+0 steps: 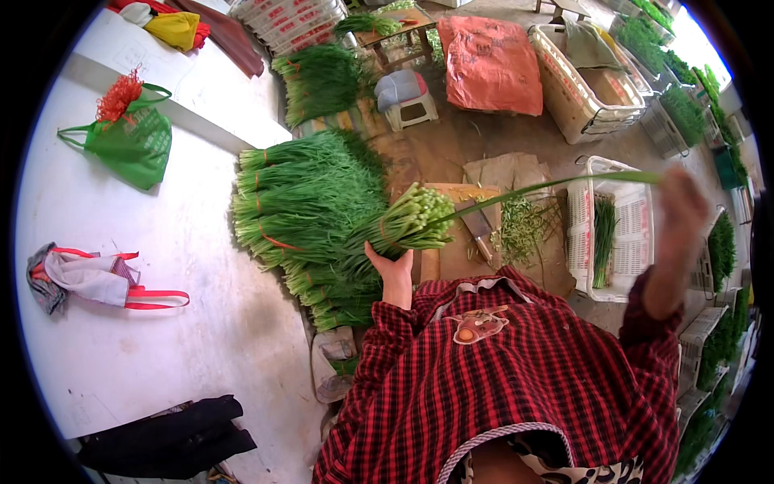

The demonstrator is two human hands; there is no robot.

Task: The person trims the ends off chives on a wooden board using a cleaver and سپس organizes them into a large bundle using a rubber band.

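My left hand [392, 269] is closed round a bundle of green flowering-chive stems [402, 224], its pale cut ends pointing right and an orange band about it. Out to the right, my blurred right hand [683, 199] grips the end of a long green leaf or stem [544, 183], which stretches back to the bundle. Below the bundle's cut ends lie a wooden board [462, 192] and a cleaver [477, 222] with a wooden handle. Chopped stem ends [523, 227] are heaped right of the cleaver. Banded green bundles [302, 187] are piled on the left.
A white plastic crate [580, 230] holding one bundle stands at the right, near my right forearm. A small stool [406, 100], a red sack [491, 63] and a large crate [559, 85] are farther off. Along the left runs a white ledge [217, 302] bearing a green bag [136, 148].
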